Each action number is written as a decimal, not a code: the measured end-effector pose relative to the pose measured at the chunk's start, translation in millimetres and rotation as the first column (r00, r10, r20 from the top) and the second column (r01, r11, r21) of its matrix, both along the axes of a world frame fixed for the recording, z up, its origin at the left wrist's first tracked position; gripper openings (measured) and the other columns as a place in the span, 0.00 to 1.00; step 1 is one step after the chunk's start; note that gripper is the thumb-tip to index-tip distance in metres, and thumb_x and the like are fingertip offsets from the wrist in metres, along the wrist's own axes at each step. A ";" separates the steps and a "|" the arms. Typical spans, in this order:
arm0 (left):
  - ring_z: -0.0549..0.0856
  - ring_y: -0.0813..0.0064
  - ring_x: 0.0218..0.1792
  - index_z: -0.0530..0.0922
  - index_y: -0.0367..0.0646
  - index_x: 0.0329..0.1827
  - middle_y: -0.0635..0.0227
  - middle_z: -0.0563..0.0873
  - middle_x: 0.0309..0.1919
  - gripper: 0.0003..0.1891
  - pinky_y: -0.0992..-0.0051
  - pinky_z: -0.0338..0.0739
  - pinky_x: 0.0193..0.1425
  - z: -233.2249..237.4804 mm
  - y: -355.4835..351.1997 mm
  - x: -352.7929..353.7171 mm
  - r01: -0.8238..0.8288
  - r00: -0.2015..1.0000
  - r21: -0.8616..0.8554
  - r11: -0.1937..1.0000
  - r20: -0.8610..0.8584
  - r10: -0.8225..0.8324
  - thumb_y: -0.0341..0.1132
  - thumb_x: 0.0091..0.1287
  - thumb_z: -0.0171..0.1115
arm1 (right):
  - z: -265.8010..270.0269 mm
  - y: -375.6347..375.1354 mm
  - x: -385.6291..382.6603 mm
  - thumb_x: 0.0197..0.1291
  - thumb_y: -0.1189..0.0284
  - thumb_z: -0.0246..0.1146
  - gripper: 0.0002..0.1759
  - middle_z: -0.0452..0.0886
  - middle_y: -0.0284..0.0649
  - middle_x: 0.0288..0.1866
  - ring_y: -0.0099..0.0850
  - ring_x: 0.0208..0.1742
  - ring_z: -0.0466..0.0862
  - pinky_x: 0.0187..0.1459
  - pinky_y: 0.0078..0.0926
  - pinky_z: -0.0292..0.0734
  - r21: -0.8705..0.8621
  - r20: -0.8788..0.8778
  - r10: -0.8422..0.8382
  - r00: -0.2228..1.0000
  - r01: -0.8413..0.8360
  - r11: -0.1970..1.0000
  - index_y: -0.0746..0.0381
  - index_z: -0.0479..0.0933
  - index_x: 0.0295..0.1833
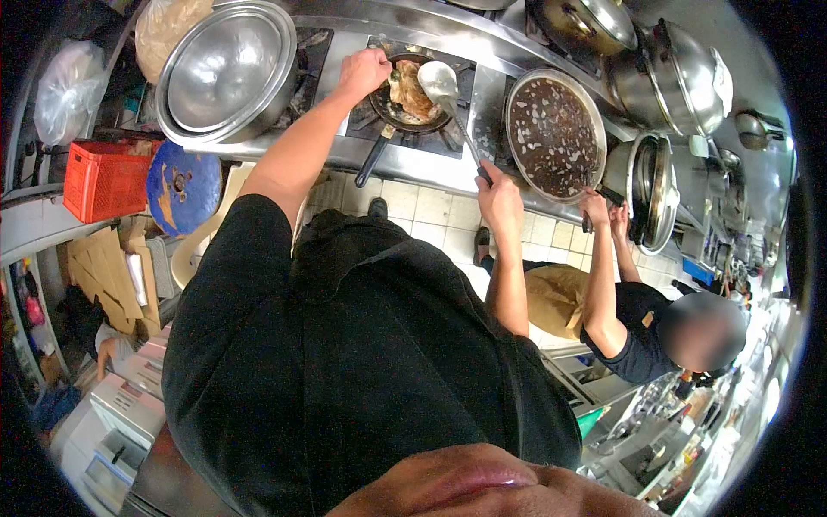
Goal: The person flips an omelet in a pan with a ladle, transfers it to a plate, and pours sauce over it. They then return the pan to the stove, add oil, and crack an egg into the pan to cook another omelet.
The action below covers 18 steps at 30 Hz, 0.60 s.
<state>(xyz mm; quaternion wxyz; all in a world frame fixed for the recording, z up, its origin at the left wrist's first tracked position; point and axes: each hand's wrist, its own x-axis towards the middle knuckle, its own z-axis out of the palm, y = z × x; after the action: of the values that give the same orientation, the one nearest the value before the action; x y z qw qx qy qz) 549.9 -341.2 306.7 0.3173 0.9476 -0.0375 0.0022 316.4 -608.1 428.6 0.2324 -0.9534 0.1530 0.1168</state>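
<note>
A frying pan (376,153) sits on the stove burner, its dark handle pointing toward me. A browned, flat piece of food (411,93) lies in it. My right hand (501,200) is wrapped round the black handle of a ladle (438,80), whose metal bowl is over the right part of the pan. My left hand (367,71) is at the pan's upper left rim, fingers drawn together in a pinch. What the fingertips hold, if anything, is too small to make out.
Right of the pan stands a wide pot (556,133) of dark liquid with pale bits. Nested metal bowls (228,73) are at the left, above a red crate (105,181) and blue round lid (183,187). A co-worker (633,319) stands close by on the right, hands near stacked pans (652,191).
</note>
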 end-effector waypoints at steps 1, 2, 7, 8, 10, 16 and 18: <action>0.86 0.55 0.40 0.85 0.49 0.37 0.60 0.89 0.34 0.11 0.59 0.76 0.52 1.7 0.0 1.6 0.007 1.000 -0.009 1.000 0.028 -0.007 0.45 0.59 0.63 | -0.4 -2.9 0.1 0.64 0.64 0.58 0.22 0.82 0.49 0.55 0.52 0.56 0.81 0.57 0.49 0.76 0.021 0.026 -0.001 1.000 0.000 1.000 0.48 0.76 0.64; 0.86 0.55 0.39 0.85 0.49 0.36 0.59 0.89 0.34 0.11 0.59 0.76 0.52 4.0 0.3 4.4 0.016 0.998 -0.017 1.000 0.056 -0.015 0.44 0.59 0.63 | -1.7 -5.2 -0.5 0.63 0.65 0.60 0.21 0.83 0.50 0.53 0.51 0.55 0.82 0.55 0.46 0.76 0.021 0.060 -0.019 0.998 0.018 1.000 0.49 0.77 0.62; 0.87 0.54 0.34 0.85 0.45 0.33 0.55 0.87 0.31 0.11 0.59 0.81 0.43 64.2 -9.7 9.6 0.093 0.981 0.025 0.995 0.169 -0.095 0.44 0.57 0.64 | 0.2 -14.0 -6.3 0.60 0.68 0.64 0.21 0.84 0.53 0.49 0.49 0.52 0.84 0.53 0.40 0.77 0.020 0.139 -0.080 0.987 0.078 0.997 0.53 0.80 0.61; 0.87 0.54 0.35 0.84 0.45 0.33 0.55 0.87 0.32 0.12 0.59 0.81 0.43 74.0 -13.4 11.3 0.129 0.972 0.061 0.990 0.190 -0.138 0.44 0.57 0.64 | 0.1 -16.1 -8.5 0.61 0.68 0.63 0.21 0.84 0.53 0.49 0.49 0.52 0.84 0.53 0.40 0.77 0.034 0.145 -0.085 0.986 0.081 0.996 0.53 0.79 0.61; 0.87 0.54 0.36 0.84 0.45 0.33 0.55 0.87 0.32 0.12 0.59 0.81 0.43 86.8 -21.1 14.1 0.197 0.948 0.134 0.971 0.226 -0.224 0.44 0.57 0.64 | -0.6 -19.9 -13.0 0.61 0.68 0.63 0.22 0.84 0.53 0.50 0.49 0.53 0.84 0.53 0.40 0.77 0.062 0.156 -0.095 0.983 0.086 0.994 0.54 0.79 0.61; 0.87 0.53 0.40 0.86 0.47 0.37 0.55 0.88 0.36 0.13 0.56 0.81 0.49 57.7 -67.3 12.5 0.369 0.923 0.231 0.900 0.023 -0.384 0.45 0.61 0.61 | -8.0 -33.0 -27.9 0.63 0.66 0.60 0.22 0.82 0.54 0.53 0.51 0.56 0.81 0.57 0.44 0.76 0.106 0.111 -0.139 0.984 0.128 0.986 0.55 0.77 0.63; 0.87 0.53 0.41 0.87 0.47 0.39 0.54 0.88 0.37 0.14 0.57 0.81 0.49 23.4 -85.2 23.3 0.398 0.917 0.164 0.903 -0.031 -0.398 0.47 0.60 0.63 | -7.3 -35.9 -32.3 0.63 0.66 0.60 0.22 0.83 0.54 0.51 0.52 0.55 0.82 0.56 0.43 0.76 0.129 0.081 -0.177 0.981 0.166 0.978 0.57 0.77 0.62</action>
<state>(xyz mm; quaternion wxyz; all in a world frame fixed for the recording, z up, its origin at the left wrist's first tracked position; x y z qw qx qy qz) 573.2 -426.4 330.1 0.2304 0.9432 -0.2307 -0.0639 284.1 -644.0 421.2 0.3062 -0.9250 0.2165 0.0615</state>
